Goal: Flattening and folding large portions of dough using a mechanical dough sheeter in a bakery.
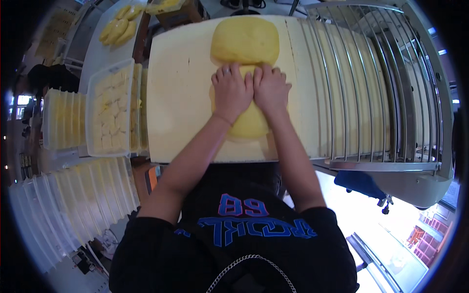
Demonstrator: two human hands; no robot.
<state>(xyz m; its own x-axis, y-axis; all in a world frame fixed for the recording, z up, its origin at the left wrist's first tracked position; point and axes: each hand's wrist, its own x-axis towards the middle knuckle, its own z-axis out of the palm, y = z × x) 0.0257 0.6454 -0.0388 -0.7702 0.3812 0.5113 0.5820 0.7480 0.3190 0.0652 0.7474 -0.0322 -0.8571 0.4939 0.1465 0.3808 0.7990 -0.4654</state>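
A smooth slab of yellow dough [249, 127] lies on the pale work board [181, 102] in front of me. My left hand [231, 94] and my right hand [270, 90] rest side by side on its far part, thumbs close together. The fingers of both hands bend over the dough's far edge and grip it, with the palms against its top. Just beyond my fingertips sits a second, rounded block of yellow dough [245, 41]. Where the two pieces meet is partly hidden by my fingers.
A dough-rolling machine with a metal bar guard [342, 88] adjoins the board on the right. On the left stand a clear tub [133, 100] of cut yellow pieces and stacked tubs [80, 198]. Yellow dough lumps [118, 27] lie on a table at the far left.
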